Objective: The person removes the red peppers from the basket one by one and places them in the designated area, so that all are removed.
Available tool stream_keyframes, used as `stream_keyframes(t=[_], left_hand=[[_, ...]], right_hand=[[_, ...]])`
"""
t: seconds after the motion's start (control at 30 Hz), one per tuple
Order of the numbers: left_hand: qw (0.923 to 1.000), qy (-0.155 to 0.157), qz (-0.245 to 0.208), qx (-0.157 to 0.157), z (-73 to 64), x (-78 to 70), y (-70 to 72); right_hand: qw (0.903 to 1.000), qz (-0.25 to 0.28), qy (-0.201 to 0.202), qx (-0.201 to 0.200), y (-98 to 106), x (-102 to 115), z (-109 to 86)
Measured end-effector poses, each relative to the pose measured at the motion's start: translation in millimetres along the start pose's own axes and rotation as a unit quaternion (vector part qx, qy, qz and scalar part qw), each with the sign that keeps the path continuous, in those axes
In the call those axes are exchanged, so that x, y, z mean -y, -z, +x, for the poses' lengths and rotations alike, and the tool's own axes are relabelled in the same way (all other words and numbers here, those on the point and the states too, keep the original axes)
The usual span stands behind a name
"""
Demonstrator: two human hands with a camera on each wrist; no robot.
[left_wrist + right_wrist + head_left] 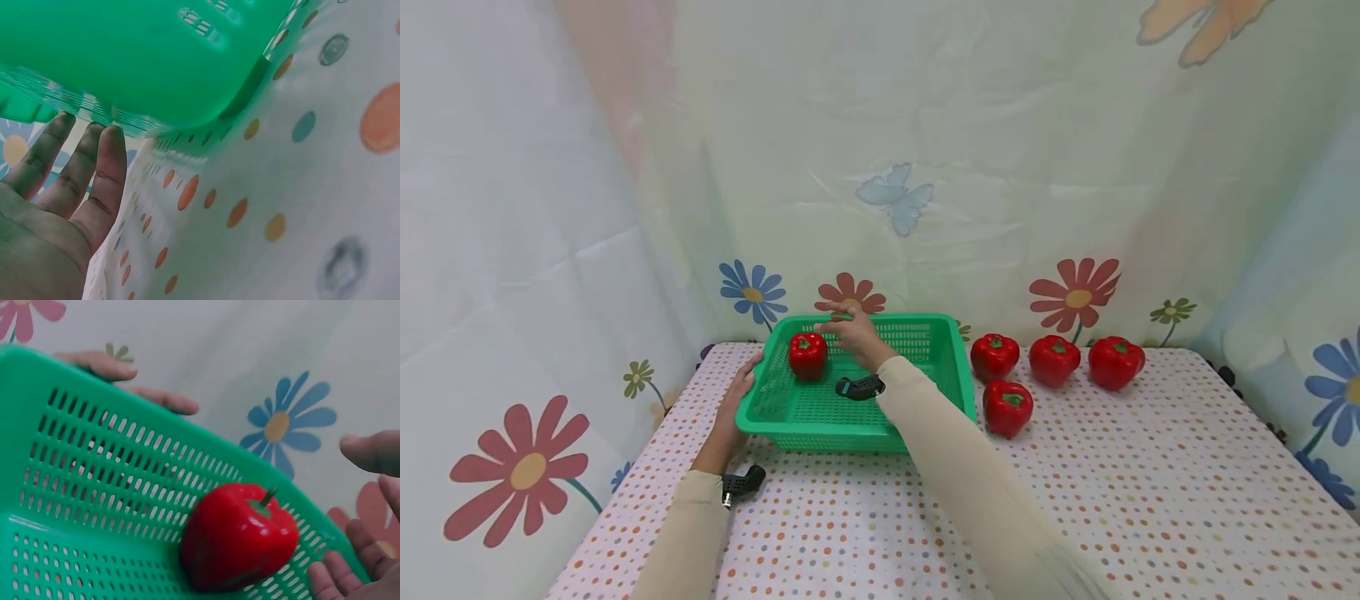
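A green plastic basket (842,436) with slotted walls stands on the table, one red bell pepper (807,358) inside near its left back corner. Alongside the basket's left wall is my left hand (730,412); in the left wrist view the fingers (109,165) reach out nearly straight, tips at the slotted wall. Over the basket's back part hovers my right hand (853,335), fingers spread and holding nothing. The right wrist view has the bell pepper (237,537) resting in the basket, a gap between it and the right hand (369,556).
Right of the basket, three red bell peppers stand in a row: one near the basket (995,358), a middle one (1055,362) and a right one (1116,364). Another bell pepper (1007,409) lies in front of them, close to the basket's right wall. A flowered curtain (962,250) hangs behind the dotted table.
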State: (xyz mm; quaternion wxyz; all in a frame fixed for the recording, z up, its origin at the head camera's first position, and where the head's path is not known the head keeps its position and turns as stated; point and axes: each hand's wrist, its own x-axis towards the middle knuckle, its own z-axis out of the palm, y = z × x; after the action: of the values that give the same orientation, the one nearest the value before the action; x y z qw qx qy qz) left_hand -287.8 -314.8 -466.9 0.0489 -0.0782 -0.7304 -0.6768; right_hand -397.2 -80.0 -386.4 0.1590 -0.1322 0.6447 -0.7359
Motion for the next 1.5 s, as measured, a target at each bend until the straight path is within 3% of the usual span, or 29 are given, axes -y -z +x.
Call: stream_keyframes(t=[0.23,0.37,0.53,0.73,0.87,1.2,1.5], left_hand=[[0.9999,-0.005,0.012,-0.005,-6.1,-2.6,8.0],[1.0,0.0,0.009,0.0,-3.5,-3.9,1.7],[0.9999,0.005,0.009,-0.001,-0.2,-5.2,-1.7],[0.9999,0.006,0.01,0.001,0.7,-6.4,-1.3],[1.0,0.005,0.007,-0.002,0.2,-6.0,-3.0],[0.9999,-0.002,0.01,-0.002,-3.3,-3.8,-5.1],[1.0,0.003,0.007,0.003,-3.4,-7.1,-5.2]], right_hand=[[0.997,-0.062,-0.035,-0.03,-32.2,-14.4,4.3],[0.9939,-0.096,-0.044,-0.033,-34.2,-15.8,0.4],[0.9866,-0.153,-0.057,-0.005,-35.7,-16.4,0.5],[0.9777,-0.193,-0.079,-0.027,-38.8,-20.5,2.2],[0.977,-0.194,-0.086,-0.022,-39.6,-23.5,1.0],[0.9839,-0.132,-0.12,0.015,-37.7,-24.4,-3.9],[0.9815,-0.151,-0.115,0.029,-36.7,-22.5,-6.5]])
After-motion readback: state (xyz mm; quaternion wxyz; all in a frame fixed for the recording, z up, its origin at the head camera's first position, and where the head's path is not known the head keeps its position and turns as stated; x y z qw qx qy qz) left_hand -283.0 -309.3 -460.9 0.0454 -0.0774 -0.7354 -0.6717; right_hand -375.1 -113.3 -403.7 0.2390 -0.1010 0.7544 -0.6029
